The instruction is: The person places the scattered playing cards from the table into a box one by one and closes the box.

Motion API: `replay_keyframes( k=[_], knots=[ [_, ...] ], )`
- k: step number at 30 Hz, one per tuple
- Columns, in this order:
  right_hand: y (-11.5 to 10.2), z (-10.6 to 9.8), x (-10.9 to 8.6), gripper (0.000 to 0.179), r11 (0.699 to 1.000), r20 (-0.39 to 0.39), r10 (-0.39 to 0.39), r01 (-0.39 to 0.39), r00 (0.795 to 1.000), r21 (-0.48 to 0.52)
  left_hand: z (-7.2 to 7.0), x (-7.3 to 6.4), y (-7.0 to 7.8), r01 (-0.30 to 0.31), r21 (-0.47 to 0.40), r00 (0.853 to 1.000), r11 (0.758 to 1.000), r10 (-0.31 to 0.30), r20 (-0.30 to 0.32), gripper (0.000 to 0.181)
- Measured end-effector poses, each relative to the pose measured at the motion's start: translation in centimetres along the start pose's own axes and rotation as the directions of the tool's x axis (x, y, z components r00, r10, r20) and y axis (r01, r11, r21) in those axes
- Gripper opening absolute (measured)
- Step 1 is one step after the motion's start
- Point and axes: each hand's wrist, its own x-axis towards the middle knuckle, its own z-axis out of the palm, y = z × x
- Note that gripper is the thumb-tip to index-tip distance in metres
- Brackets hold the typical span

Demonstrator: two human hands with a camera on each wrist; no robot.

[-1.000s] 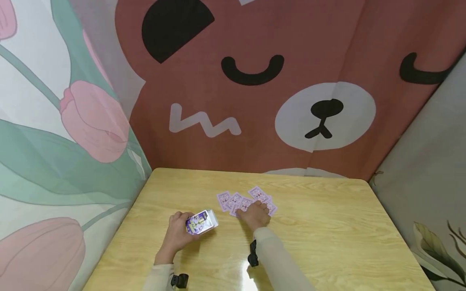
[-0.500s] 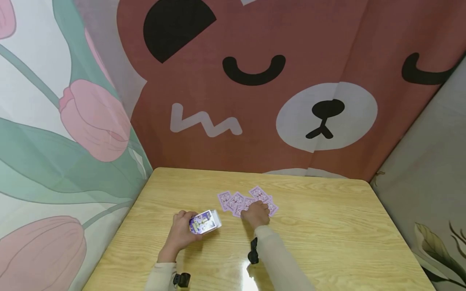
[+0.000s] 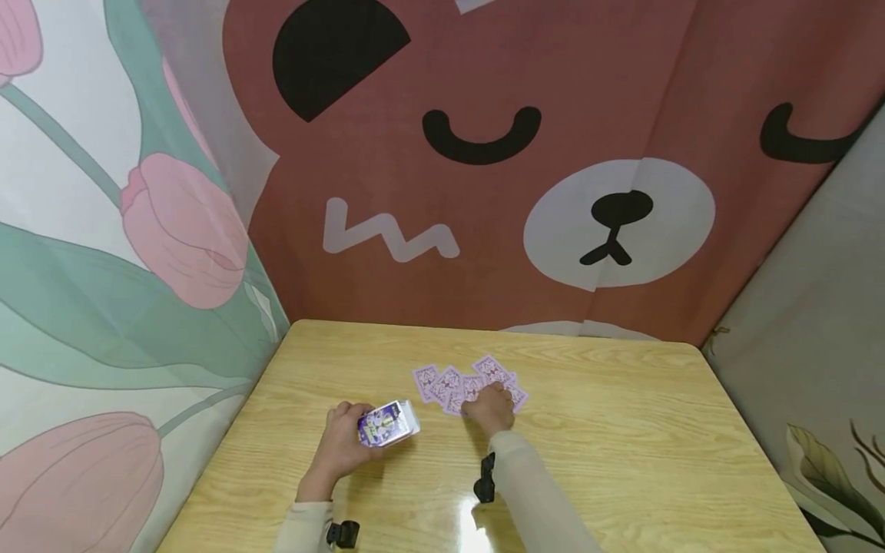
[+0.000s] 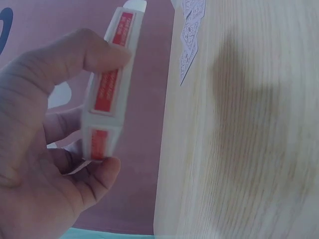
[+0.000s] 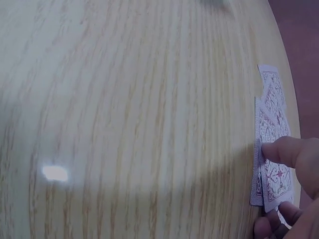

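Note:
A small card box (image 3: 380, 426), purple and white with a pale flap at its right end, is gripped by my left hand (image 3: 340, 439) above the table's left half. In the left wrist view, thumb and fingers wrap the box (image 4: 114, 82), whose side carries red panels. Several playing cards (image 3: 445, 384) lie face down and overlapping, with pink patterned backs. Over their right part, my right hand (image 3: 492, 408) pinches some cards, its thumb (image 5: 284, 151) on a patterned back in the right wrist view. Its palm hides part of the spread.
The cards lie on a light wooden table (image 3: 622, 445) with rounded far corners. Behind it hangs a brown curtain (image 3: 387, 292) with a bear design, a tulip curtain (image 3: 187, 230) on the left and a grey one (image 3: 816, 307) on the right.
My right hand has shifted slightly to the right over the cards, uncovering more of the middle ones. The left hand with the card box stays nearly in place.

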Motion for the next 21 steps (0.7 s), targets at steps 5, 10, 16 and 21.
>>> replay_keyframes(
  k=[5, 10, 16, 21],
  knots=[
    [0.4, -0.3, 0.2, 0.063, 0.999, -0.003, -0.013, 0.013, 1.0, 0.03, -0.1, -0.1, 0.1, -0.011, -0.011, 1.0, 1.0, 0.011, 0.007, 0.062],
    [1.0, -0.4, 0.5, 0.06, 0.991, -0.04, -0.067, 0.072, 0.997, 0.113, -0.3, -0.2, 0.3, -0.013, -0.04, 1.0, 0.999, 0.013, 0.007, 0.063],
    [1.8, -0.3, 0.5, 0.057, 0.965, -0.102, -0.114, 0.134, 0.988, 0.224, -0.2, -0.3, 0.6, -0.088, -0.044, 0.996, 0.995, 0.087, -0.02, 0.062],
    [2.6, -0.1, 0.5, 0.056, 0.953, -0.149, -0.166, 0.198, 0.975, 0.231, -0.2, -0.2, 0.9, -0.086, -0.057, 0.996, 0.995, 0.086, 0.007, 0.063]
  ],
)
